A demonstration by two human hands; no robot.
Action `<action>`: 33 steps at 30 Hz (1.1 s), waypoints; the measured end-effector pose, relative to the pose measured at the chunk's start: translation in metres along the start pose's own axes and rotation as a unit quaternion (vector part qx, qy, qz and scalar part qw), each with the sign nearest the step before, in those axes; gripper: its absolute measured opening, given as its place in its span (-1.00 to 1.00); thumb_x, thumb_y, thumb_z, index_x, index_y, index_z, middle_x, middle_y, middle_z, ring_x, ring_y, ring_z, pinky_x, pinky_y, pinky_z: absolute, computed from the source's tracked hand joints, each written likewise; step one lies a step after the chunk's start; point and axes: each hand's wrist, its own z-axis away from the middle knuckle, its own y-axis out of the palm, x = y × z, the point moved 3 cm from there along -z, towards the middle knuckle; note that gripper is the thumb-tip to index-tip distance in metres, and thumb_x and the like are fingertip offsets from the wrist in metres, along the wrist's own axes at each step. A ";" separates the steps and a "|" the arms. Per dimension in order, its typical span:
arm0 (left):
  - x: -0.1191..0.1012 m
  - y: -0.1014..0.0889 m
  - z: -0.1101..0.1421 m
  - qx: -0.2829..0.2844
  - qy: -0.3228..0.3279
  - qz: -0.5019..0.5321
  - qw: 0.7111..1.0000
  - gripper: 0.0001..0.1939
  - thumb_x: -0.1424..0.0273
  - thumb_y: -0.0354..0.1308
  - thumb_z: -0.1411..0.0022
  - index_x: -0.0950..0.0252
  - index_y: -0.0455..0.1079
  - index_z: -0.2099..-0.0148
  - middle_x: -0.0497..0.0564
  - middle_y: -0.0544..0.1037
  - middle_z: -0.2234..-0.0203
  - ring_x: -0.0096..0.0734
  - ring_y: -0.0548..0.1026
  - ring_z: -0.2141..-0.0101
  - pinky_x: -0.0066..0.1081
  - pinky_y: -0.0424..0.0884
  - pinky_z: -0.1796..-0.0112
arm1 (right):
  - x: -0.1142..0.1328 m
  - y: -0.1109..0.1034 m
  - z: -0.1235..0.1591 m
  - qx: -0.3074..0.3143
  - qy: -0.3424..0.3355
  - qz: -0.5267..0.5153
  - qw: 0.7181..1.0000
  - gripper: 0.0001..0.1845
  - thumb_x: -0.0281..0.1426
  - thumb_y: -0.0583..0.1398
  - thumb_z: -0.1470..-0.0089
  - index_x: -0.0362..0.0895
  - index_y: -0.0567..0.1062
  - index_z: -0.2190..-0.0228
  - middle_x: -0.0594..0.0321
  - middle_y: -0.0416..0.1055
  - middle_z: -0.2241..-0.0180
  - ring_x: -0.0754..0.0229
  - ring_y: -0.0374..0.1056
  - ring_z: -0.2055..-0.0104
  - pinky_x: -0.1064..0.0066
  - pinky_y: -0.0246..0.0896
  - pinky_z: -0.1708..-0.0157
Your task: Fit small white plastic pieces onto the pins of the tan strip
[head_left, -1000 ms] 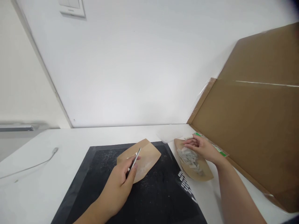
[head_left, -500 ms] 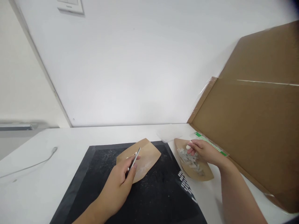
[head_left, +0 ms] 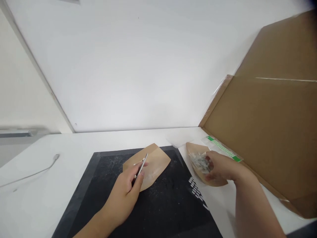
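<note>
My left hand (head_left: 123,191) is closed around a thin dark tool with a pale, slender edge (head_left: 143,165); its exact kind is not clear. It hovers by a brown paper tray (head_left: 158,160) on the black mat. Small white bits show by the fingertips. On the right, my right hand (head_left: 220,167) reaches into a second brown paper tray (head_left: 215,181), its fingers curled round small clear-and-grey plastic pieces (head_left: 199,162) heaped there. A white spot shows by its index finger; the fingertips are partly hidden.
The black mat (head_left: 158,215) lies on a white table (head_left: 32,205). A big cardboard panel (head_left: 267,115) stands along the right, with a green-and-white strip (head_left: 224,148) at its foot. A clear plastic sheet (head_left: 178,141) lies behind. A white cable (head_left: 37,173) runs at left.
My right hand has lowered from above the right tray into the plastic pieces, the white bit it held now mostly hidden. My left hand keeps its grip. The view has tilted slightly.
</note>
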 end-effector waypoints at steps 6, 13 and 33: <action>-0.002 -0.003 0.000 -0.002 -0.002 -0.011 1.000 -0.43 0.04 -0.07 -0.50 0.23 0.40 -0.33 -0.03 0.53 0.56 -0.11 0.59 0.37 -0.26 0.50 0.27 | 0.013 0.011 -0.008 -0.007 -0.019 0.034 0.999 -0.43 -0.33 0.49 0.41 -0.07 0.42 0.30 0.10 0.48 0.12 -0.12 0.47 0.19 0.27 0.23 0.33; -0.003 -0.003 -0.001 -0.014 0.014 0.001 1.000 -0.48 0.09 -0.01 -0.49 0.22 0.44 -0.30 -0.01 0.57 0.55 -0.07 0.62 0.29 -0.27 0.52 0.26 | 0.005 0.013 -0.014 -0.009 -0.056 0.024 0.998 -0.68 -0.36 0.36 0.14 -0.05 0.41 0.31 0.14 0.51 0.19 -0.06 0.45 0.19 0.29 0.18 0.31; -0.001 -0.003 0.000 -0.016 0.018 0.007 1.000 -0.49 0.10 0.00 -0.48 0.20 0.45 -0.30 0.01 0.62 0.48 -0.09 0.63 0.31 -0.27 0.54 0.26 | 0.011 -0.015 -0.013 -0.093 -0.141 -0.077 0.983 -0.74 -0.14 0.18 -0.17 -0.03 0.28 0.37 0.29 0.39 0.43 0.13 0.31 0.39 0.33 0.11 0.39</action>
